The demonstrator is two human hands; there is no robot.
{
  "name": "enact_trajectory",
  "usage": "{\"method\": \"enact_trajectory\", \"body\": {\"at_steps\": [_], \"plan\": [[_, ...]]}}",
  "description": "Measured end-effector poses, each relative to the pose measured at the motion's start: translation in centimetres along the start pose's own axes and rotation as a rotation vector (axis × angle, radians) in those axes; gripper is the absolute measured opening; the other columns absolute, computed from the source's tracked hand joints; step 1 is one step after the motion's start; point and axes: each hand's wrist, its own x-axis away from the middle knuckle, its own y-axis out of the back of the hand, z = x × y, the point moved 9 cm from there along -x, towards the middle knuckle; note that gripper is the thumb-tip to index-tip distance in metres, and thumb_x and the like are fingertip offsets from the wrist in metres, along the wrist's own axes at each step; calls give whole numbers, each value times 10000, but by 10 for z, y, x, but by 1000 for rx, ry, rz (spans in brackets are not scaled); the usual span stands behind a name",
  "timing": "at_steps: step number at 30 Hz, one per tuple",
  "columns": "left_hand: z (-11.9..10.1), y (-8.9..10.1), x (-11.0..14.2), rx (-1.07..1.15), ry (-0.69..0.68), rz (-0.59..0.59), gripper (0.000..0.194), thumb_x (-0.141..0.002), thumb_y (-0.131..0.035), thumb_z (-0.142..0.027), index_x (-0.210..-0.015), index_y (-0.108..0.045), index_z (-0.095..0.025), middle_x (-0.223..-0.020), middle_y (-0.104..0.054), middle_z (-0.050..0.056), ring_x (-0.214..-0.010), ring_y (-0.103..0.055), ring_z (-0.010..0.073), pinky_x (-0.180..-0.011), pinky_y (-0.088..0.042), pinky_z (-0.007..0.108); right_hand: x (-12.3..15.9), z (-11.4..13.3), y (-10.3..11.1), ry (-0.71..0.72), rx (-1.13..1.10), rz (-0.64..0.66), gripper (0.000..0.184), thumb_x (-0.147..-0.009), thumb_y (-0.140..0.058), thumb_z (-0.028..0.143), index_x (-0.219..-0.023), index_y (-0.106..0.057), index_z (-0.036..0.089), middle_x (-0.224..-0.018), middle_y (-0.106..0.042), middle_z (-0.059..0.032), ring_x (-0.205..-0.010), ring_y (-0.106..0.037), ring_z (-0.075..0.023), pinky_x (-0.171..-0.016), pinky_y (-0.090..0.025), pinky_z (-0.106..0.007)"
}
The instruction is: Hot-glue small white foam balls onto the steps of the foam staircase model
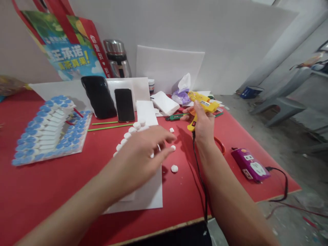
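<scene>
My right hand (pixel 204 123) is wrapped round the handle of a yellow hot glue gun (pixel 203 102), whose black cord hangs down to the table's front edge. My left hand (pixel 147 153) hovers over a white foam board (pixel 151 196), thumb and forefinger apart. Its thumb tip overlaps a small white lump (pixel 173 148) in view; whether they touch I cannot tell. Another white lump (pixel 174 168) lies nearer me, and a third lump (pixel 171 130) farther off. Along the board's left side runs a row of white lumps (pixel 127 135), partly hidden by my left hand.
On the red table (pixel 61 191) stands a blue-and-white model (pixel 51 126) at left. Two dark phones (pixel 124 105) lean on white board, near green sticks (pixel 110 127). A steel flask (pixel 117 58), bag (pixel 69 51), tissue pack (pixel 181 94) and green cutter (pixel 176 117) are behind. A purple power box (pixel 251 165) sits right.
</scene>
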Motion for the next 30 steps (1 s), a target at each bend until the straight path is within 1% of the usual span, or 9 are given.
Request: {"method": "enact_trajectory", "body": {"at_steps": [2, 6, 9, 13, 16, 20, 22, 25, 30], "plan": [[-7, -36, 12, -113, -55, 171, 170, -974, -614, -228, -1098, -729, -217, -1083, -739, 88, -906, -689, 250, -823, -544, 379, 1, 0, -3, -2, 0, 15, 422, -835, -781, 602, -723, -689, 205, -712, -733, 1, -522, -694, -127, -487, -516, -244], [5, -89, 35, -326, -51, 350, 159, -997, -572, -215, -1103, -679, -161, -1118, -684, 139, -901, -669, 259, -788, -544, 391, 2, 2, -7, 15, -38, 36, 440, -839, -767, 622, -722, -684, 206, -711, -733, -7, -555, -712, -146, -498, -533, -266], [7, -115, 46, -471, -49, 438, 169, -971, -521, -84, -1020, -671, -144, -1038, -673, 131, -825, -646, 245, -715, -532, 370, 2, 1, -8, 21, -64, 44, 446, -819, -786, 622, -719, -681, 200, -696, -725, -3, -541, -704, -145, -494, -546, -269], [-4, -137, 53, -750, -194, 463, 238, -874, -510, 36, -948, -697, -92, -923, -677, 155, -828, -638, 276, -706, -536, 385, 4, 0, -8, 35, -57, 55, 430, -840, -784, 586, -725, -682, 184, -688, -716, 0, -472, -659, -111, -461, -513, -248], [-12, -137, 64, -813, -273, 369, 243, -857, -511, 29, -966, -710, -61, -903, -678, 175, -801, -640, 286, -653, -537, 387, 5, -1, -8, 31, -33, 50, 415, -854, -773, 569, -715, -681, 189, -675, -710, 1, -471, -654, -104, -418, -451, -226], [-29, -112, 101, -740, -413, 172, 331, -955, -469, -45, -1216, -669, -7, -1017, -702, 203, -826, -652, 291, -677, -570, 410, 5, 0, -6, 42, -49, 28, 413, -838, -790, 566, -682, -677, 201, -657, -701, 10, -469, -645, -101, -422, -460, -227], [-31, -102, 122, -664, -477, 194, 362, -986, -448, -57, -1295, -631, -17, -1089, -706, 205, -948, -659, 299, -848, -583, 442, 5, 1, -7, 40, -54, 36, 414, -844, -785, 568, -684, -677, 201, -665, -707, 8, -465, -645, -101, -439, -481, -233], [-24, -90, 138, -555, -501, 238, 317, -992, -477, -65, -1270, -629, -43, -1058, -703, 181, -968, -649, 292, -881, -567, 443, 5, -1, -8, 28, -46, 38, 415, -849, -773, 572, -697, -680, 197, -671, -710, 7, -457, -642, -99, -466, -510, -238], [-11, -88, 125, -486, -515, 275, 266, -1001, -490, -57, -1215, -630, -129, -959, -684, 122, -875, -619, 237, -845, -548, 401, 6, -7, -7, -12, -48, 15, 410, -814, -804, 551, -702, -689, 174, -662, -709, 11, -435, -631, -88, -435, -477, -210]]}}
